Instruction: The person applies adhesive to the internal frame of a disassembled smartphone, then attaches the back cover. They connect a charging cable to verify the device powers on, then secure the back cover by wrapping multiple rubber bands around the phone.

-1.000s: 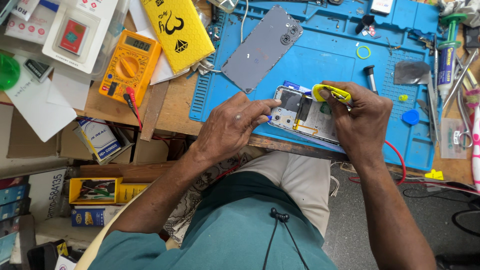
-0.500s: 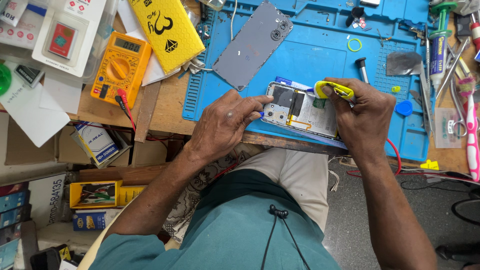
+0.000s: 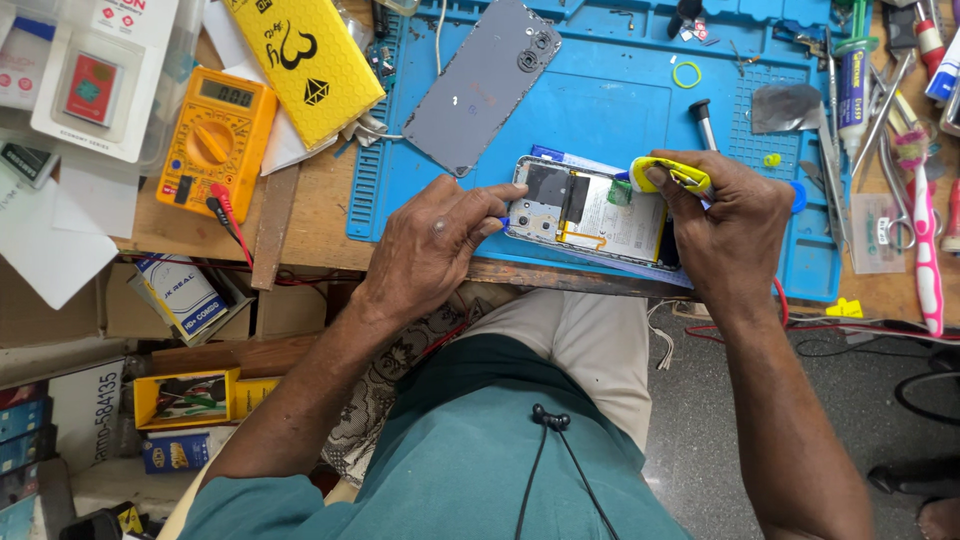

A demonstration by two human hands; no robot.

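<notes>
An opened phone (image 3: 590, 212) lies on the blue work mat (image 3: 610, 110) near the bench's front edge, its inner parts and battery showing. My left hand (image 3: 435, 240) presses on the phone's left end, index finger stretched along its top corner. My right hand (image 3: 730, 225) grips a yellow-handled tool (image 3: 672, 175) whose tip points down at the phone's right part. The phone's grey back cover (image 3: 480, 85) rests face down on the mat, farther back and to the left.
An orange multimeter (image 3: 215, 140) with red probe sits left of the mat, beside a yellow box (image 3: 305, 60). Tweezers, a glue tube (image 3: 852, 75), a pink toothbrush (image 3: 922, 220) and small tools crowd the right side. Boxes fill the shelves below left.
Both hands and the phone stay together on the mat. The view has shifted slightly, so everything sits a little lower in the frame. The yellow tool stays at the phone's right part.
</notes>
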